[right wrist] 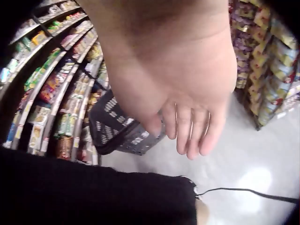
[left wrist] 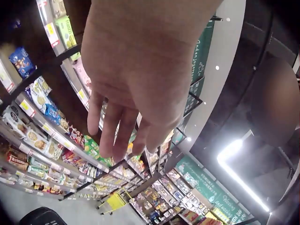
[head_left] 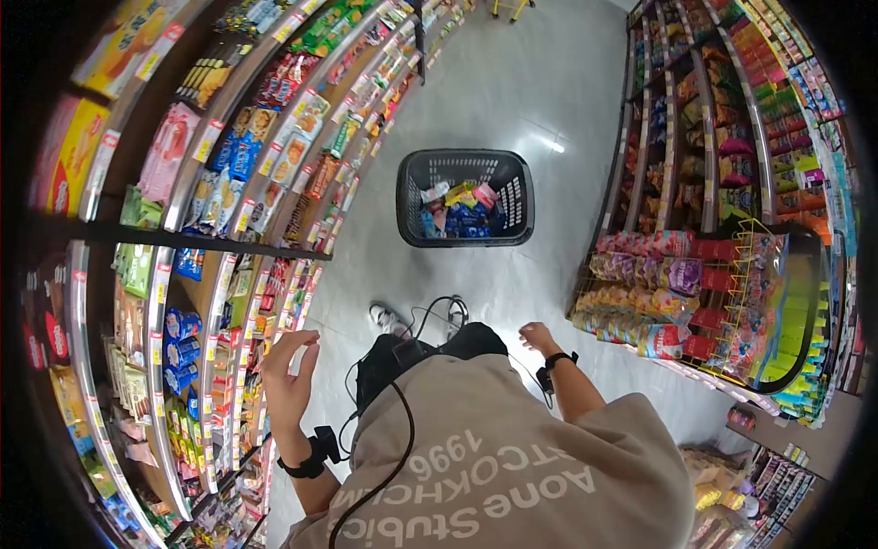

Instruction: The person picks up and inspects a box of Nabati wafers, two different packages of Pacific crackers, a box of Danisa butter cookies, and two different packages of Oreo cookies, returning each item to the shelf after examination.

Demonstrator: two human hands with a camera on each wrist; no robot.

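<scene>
My left hand (head_left: 290, 375) is raised beside the left snack shelves, its fingers loosely bent and holding nothing. In the left wrist view the palm of that left hand (left wrist: 136, 79) shows, with the fingers extended towards the shelf rows. On the other side my right hand (head_left: 538, 339) hangs near my hip with nothing in it. The right wrist view has the right hand (right wrist: 183, 93) with relaxed, extended fingers above the floor. A black shopping basket (head_left: 412, 220) stands on the floor ahead of my feet, apart from both hands. Colourful snack packs (head_left: 466, 210) lie inside it.
Shelves of packaged snacks (head_left: 242, 142) line the left side. To the right, a yellow wire rack (head_left: 745, 302) with hanging snack bags juts out in front of more shelves (head_left: 704, 128). Grey floor (head_left: 512, 91) runs between them. A cable (head_left: 402, 439) crosses my shirt.
</scene>
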